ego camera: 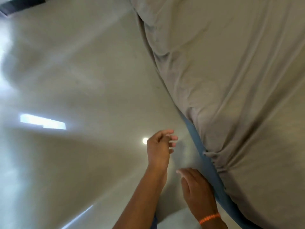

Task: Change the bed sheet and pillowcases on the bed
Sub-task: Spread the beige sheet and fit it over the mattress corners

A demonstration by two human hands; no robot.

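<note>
A beige-grey bed sheet (239,80) covers the bed, which fills the right side of the tilted, blurred head view. The sheet is wrinkled and bunched along the bed's edge, and a blue strip of mattress (208,164) shows below it. My left hand (159,149) hovers over the floor just left of that edge, fingers loosely curled and holding nothing. My right hand (196,189), with an orange band on its wrist, lies close beside the blue strip with fingers straight; whether it touches the strip I cannot tell. No pillows are in view.
A glossy pale floor (74,96) fills the left half and reflects a window and a round lamp. A dark object (21,5) sits at the top left corner.
</note>
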